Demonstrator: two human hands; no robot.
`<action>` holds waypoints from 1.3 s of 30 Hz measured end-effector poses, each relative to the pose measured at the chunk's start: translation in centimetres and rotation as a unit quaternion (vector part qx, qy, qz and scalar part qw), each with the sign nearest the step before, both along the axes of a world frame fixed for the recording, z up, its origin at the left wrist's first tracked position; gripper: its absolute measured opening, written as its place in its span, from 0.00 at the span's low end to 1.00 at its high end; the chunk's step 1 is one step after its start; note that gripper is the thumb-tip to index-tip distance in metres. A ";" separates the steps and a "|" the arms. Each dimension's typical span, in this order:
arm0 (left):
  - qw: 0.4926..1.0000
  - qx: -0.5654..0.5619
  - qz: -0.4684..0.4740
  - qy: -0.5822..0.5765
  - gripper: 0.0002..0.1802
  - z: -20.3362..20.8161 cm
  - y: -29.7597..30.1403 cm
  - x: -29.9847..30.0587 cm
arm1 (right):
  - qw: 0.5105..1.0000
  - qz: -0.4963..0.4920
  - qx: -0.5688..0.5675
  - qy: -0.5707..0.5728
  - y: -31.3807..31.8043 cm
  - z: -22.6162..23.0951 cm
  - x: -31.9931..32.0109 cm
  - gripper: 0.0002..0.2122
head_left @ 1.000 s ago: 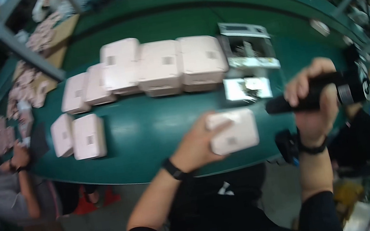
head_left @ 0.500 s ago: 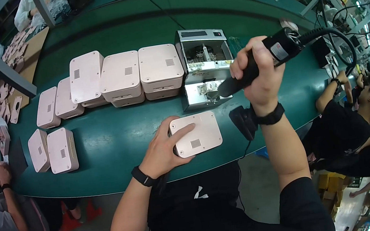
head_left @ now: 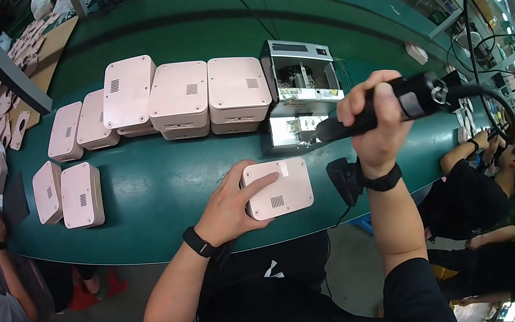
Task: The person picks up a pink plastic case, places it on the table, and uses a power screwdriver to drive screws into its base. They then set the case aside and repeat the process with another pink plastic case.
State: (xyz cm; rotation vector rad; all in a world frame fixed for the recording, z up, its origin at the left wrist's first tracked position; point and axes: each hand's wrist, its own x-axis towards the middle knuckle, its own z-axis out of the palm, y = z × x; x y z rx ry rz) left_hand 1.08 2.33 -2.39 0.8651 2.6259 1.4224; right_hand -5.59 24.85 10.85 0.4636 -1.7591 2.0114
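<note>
My left hand (head_left: 228, 207) rests on a pale pink box (head_left: 294, 185) on the green table, its thumb and fingers round the left side and the index finger stretched across the top. Small corner holes and a vent grille show on that face. In my right hand (head_left: 378, 133) is a black electric screwdriver (head_left: 419, 95), its cable running off to the right. The tool's front end points at the lower front part of a metal screw feeder (head_left: 304, 95); whether they touch I cannot tell. The bit itself is hidden.
Similar boxes (head_left: 177, 93) stand in a row left of the feeder, some stacked. Two more boxes (head_left: 82, 197) lean together at the left. A black bracket-shaped device (head_left: 344, 181) hangs by my right wrist. People work at both sides.
The view has shifted slightly. My right hand and the screwdriver's rear have come lower and nearer me, while its front end stays by the feeder. My left hand keeps its hold on the box.
</note>
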 end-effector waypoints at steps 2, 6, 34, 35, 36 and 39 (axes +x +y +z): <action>1.000 0.001 0.005 0.000 0.42 0.1 -0.1 0.1 | 1.000 0.004 0.007 -0.013 0.0 -0.3 -0.5 0.11; 1.000 0.004 0.012 0.004 0.42 0.0 -0.1 0.1 | 0.998 0.046 0.002 -0.050 0.1 0.0 0.6 0.12; 1.000 0.016 0.000 0.001 0.43 -0.1 0.1 0.1 | 0.987 0.132 -0.052 -0.071 -2.9 -3.5 1.5 0.16; 1.000 0.019 0.002 -0.003 0.43 -0.1 0.1 0.1 | 0.988 0.131 -0.053 -0.070 -2.8 -3.6 1.5 0.16; 1.000 0.022 0.002 -0.006 0.43 0.0 0.1 0.1 | 0.988 0.131 -0.044 -0.070 -2.8 -3.7 1.5 0.15; 1.000 0.028 0.000 -0.005 0.43 -0.1 0.2 0.0 | 0.989 0.126 -0.025 -0.069 -2.8 -3.7 1.4 0.15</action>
